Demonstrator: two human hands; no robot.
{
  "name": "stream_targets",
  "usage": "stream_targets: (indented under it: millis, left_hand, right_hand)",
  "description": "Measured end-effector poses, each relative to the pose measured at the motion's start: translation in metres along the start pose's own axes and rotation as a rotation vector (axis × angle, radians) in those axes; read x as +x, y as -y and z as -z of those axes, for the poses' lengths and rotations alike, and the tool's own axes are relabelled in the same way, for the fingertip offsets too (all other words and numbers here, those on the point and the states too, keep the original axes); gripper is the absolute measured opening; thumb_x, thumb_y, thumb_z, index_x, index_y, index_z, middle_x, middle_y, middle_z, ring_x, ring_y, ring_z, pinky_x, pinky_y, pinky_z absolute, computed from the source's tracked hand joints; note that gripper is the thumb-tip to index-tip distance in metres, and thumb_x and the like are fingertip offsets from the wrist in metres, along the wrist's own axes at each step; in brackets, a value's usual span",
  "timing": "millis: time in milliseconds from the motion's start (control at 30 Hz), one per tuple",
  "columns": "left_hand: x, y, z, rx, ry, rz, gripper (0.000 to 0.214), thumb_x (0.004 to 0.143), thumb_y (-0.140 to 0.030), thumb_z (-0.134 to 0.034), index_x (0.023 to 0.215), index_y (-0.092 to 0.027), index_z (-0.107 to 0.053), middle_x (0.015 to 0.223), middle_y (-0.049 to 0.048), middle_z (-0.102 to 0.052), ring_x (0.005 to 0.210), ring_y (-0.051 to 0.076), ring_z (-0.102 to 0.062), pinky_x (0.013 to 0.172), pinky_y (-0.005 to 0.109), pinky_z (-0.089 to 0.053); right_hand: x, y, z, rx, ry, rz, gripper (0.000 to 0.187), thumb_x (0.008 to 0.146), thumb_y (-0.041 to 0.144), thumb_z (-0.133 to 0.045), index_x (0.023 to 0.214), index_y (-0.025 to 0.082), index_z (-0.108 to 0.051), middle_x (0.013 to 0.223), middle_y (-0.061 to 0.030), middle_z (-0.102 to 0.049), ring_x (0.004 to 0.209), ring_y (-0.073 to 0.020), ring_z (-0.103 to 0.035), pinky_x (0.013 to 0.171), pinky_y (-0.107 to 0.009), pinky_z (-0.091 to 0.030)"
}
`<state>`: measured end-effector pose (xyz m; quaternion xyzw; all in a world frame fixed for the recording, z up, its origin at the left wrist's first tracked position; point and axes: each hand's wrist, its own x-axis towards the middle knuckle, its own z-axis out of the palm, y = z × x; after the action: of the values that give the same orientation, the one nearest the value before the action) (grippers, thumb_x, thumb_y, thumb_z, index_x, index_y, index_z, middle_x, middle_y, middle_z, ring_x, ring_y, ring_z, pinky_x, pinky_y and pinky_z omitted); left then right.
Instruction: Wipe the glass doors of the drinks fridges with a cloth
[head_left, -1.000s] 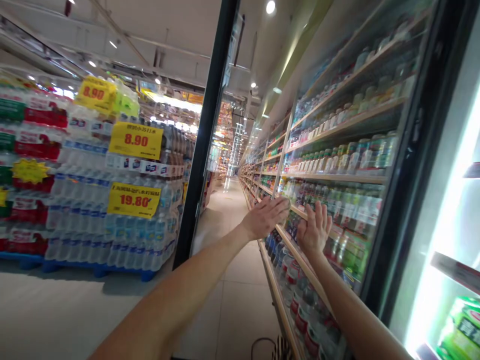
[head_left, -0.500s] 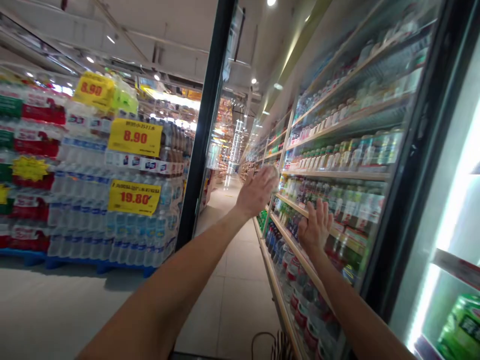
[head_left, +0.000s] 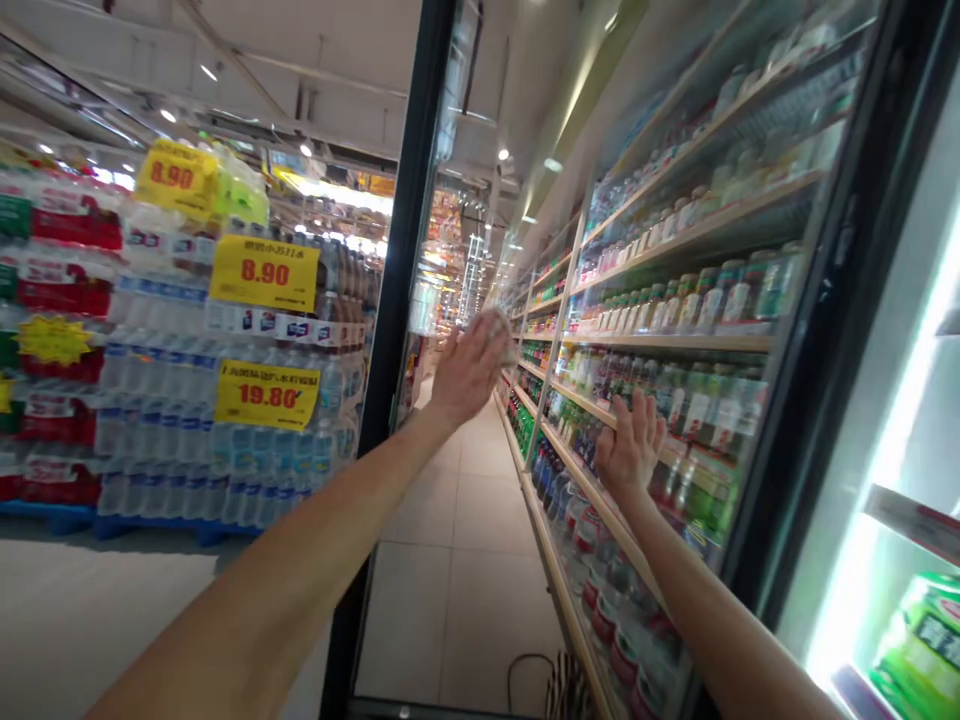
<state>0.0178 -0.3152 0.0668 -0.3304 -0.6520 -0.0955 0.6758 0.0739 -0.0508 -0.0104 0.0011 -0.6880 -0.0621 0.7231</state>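
Shifted leftward, left hand (head_left: pixel 465 368) presses a blurred, half-hidden cloth (head_left: pixel 501 330) on the glass door (head_left: pixel 406 260); right hand (head_left: pixel 632 450) spread.

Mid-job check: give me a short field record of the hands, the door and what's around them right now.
place: supermarket aisle, seen through an open glass door
left hand: raised at the glass, something pale and blurred at its fingertips; grip unclear
right hand: open, fingers spread, flat on the glass
behind the glass: long shelves of bottles
left of the door: stacked water packs with yellow price signs
far right: lit fridge shelf with green packs
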Motion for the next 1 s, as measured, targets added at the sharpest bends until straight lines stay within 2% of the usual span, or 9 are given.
stream_targets:
  millis: [100,233,300,367,467,533,700,800,1000]
  left_hand:
    - [-0.007,0.005,0.004,0.012,-0.032,0.137,0.046,0.085,-0.020,-0.047,0.131,-0.018,-0.040,0.146,0.0125,-0.030,0.138,0.025,-0.018,0.110,0.046,-0.022]
    - [-0.040,-0.019,0.003,-0.054,0.127,-0.283,0.045,0.086,-0.016,-0.045,0.130,-0.020,-0.043,0.143,0.0097,-0.038,0.138,0.021,-0.019,0.110,0.041,-0.024]
    - [-0.047,-0.022,0.003,-0.049,0.163,-0.381,0.046,0.085,-0.015,-0.045,0.131,-0.022,-0.042,0.142,0.0074,-0.039,0.137,0.019,-0.023,0.111,0.039,-0.023]
    - [-0.041,-0.013,0.005,-0.018,0.120,-0.280,0.046,0.086,-0.016,-0.045,0.131,-0.022,-0.041,0.142,0.0082,-0.040,0.136,0.019,-0.025,0.111,0.040,-0.022]
    - [-0.022,0.006,0.010,0.019,0.001,0.051,0.048,0.086,-0.018,-0.044,0.133,-0.018,-0.038,0.144,0.0123,-0.034,0.137,0.022,-0.021,0.110,0.045,-0.023]
    - [-0.017,0.007,0.010,0.012,-0.024,0.124,0.048,0.085,-0.018,-0.044,0.132,-0.016,-0.038,0.145,0.0142,-0.032,0.138,0.024,-0.018,0.109,0.047,-0.025]
    - [-0.039,-0.029,0.001,-0.012,0.044,-0.219,0.045,0.085,-0.015,-0.044,0.130,-0.016,-0.042,0.140,0.0112,-0.041,0.137,0.023,-0.023,0.108,0.040,-0.028]
    - [-0.041,-0.029,0.001,-0.002,0.065,-0.303,0.044,0.085,-0.015,-0.044,0.129,-0.018,-0.043,0.140,0.0086,-0.043,0.135,0.021,-0.027,0.109,0.039,-0.025]
    - [-0.020,0.008,0.014,0.051,-0.025,0.174,0.049,0.084,-0.019,-0.046,0.131,-0.014,-0.039,0.144,0.0167,-0.032,0.137,0.026,-0.021,0.109,0.048,-0.022]
  right_hand:
    - [0.000,0.001,0.000,-0.010,-0.005,-0.008,0.052,0.084,0.026,-0.040,0.136,0.020,-0.038,0.142,-0.0129,-0.037,0.136,-0.0264,-0.026,0.107,-0.050,-0.023]
    - [0.001,0.002,0.001,-0.003,-0.012,0.000,0.050,0.085,0.026,-0.040,0.134,0.019,-0.040,0.141,-0.0135,-0.039,0.135,-0.0266,-0.027,0.107,-0.050,-0.023]
    - [0.001,0.002,0.001,0.006,-0.014,0.000,0.051,0.084,0.025,-0.040,0.135,0.019,-0.040,0.142,-0.0136,-0.038,0.135,-0.0268,-0.027,0.106,-0.050,-0.024]
    - [0.001,0.002,0.001,0.010,-0.009,-0.006,0.051,0.084,0.025,-0.041,0.135,0.019,-0.039,0.142,-0.0136,-0.038,0.135,-0.0271,-0.027,0.106,-0.051,-0.024]
    - [0.001,0.003,0.002,0.008,0.012,-0.020,0.052,0.084,0.025,-0.041,0.136,0.021,-0.038,0.142,-0.0126,-0.037,0.135,-0.0272,-0.026,0.107,-0.051,-0.023]
    - [0.001,0.003,0.002,0.010,0.019,-0.029,0.053,0.083,0.025,-0.041,0.136,0.021,-0.037,0.143,-0.0121,-0.037,0.135,-0.0272,-0.026,0.107,-0.052,-0.023]
    - [0.000,0.001,0.001,0.010,0.001,-0.009,0.053,0.083,0.024,-0.042,0.135,0.020,-0.039,0.143,-0.0125,-0.036,0.135,-0.0273,-0.027,0.107,-0.051,-0.023]
    - [0.000,0.001,0.000,0.016,-0.010,0.000,0.053,0.083,0.024,-0.042,0.136,0.020,-0.038,0.143,-0.0127,-0.036,0.135,-0.0272,-0.026,0.107,-0.051,-0.023]
    - [0.001,0.001,0.001,0.008,-0.022,0.008,0.053,0.084,0.025,-0.041,0.137,0.020,-0.037,0.143,-0.0131,-0.037,0.136,-0.0265,-0.026,0.107,-0.050,-0.023]
